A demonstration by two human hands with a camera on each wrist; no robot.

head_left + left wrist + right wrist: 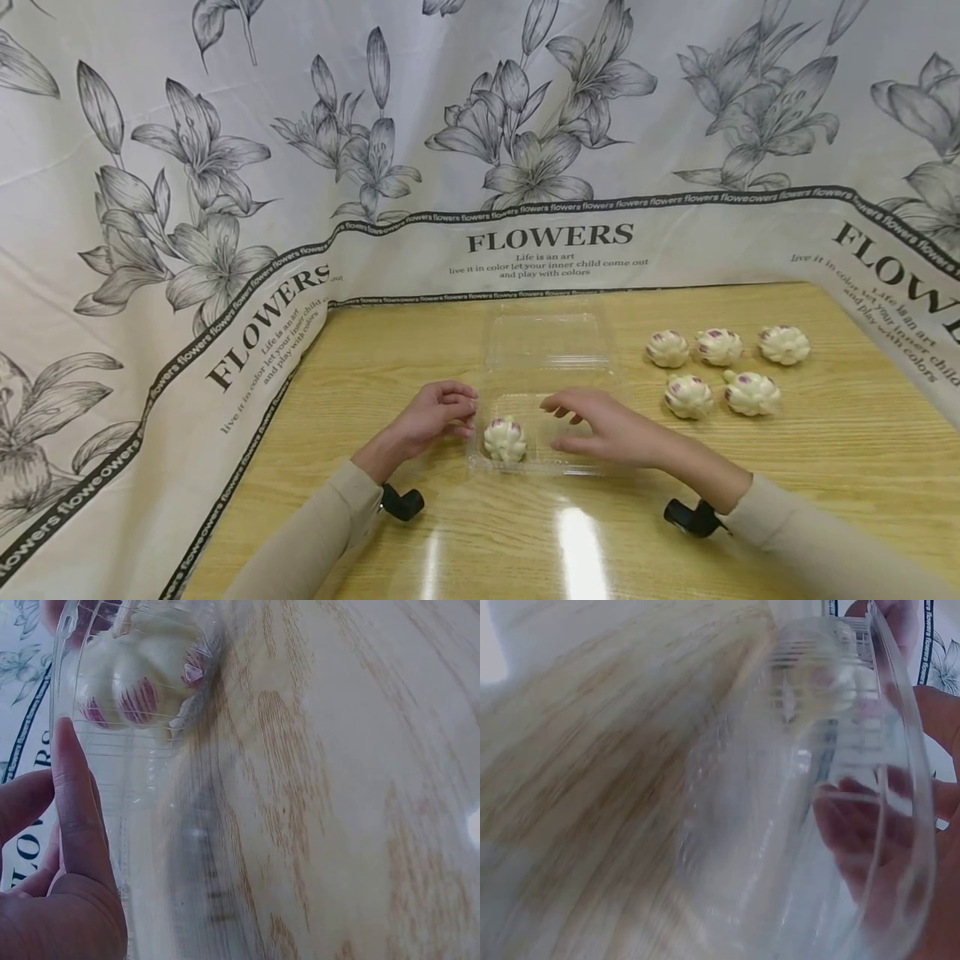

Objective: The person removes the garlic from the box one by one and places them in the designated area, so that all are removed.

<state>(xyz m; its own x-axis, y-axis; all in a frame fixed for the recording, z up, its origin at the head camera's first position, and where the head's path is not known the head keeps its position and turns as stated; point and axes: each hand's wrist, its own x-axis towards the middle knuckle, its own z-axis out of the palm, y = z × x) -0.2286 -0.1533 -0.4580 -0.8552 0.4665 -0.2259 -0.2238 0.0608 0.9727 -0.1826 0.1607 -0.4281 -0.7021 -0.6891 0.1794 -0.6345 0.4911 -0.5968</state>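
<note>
A clear plastic clamshell box (540, 463) lies on the table, its lid (547, 337) folded back away from me. One garlic bulb (505, 439), white with purple streaks, sits in its front left corner; the left wrist view shows this bulb (139, 671) through the box wall. At the left rim is my left hand (435, 417), a fingertip (66, 739) touching the edge. My right hand (600, 425) hovers over the right part of the box, fingers apart and slightly bent, holding nothing. In the right wrist view those fingers (847, 832) show behind the clear wall.
Several more garlic bulbs (752, 393) lie in two loose rows on the wooden table (360, 350), right of the box. A white curtain (420, 258) printed with flowers borders the table at the back and both sides.
</note>
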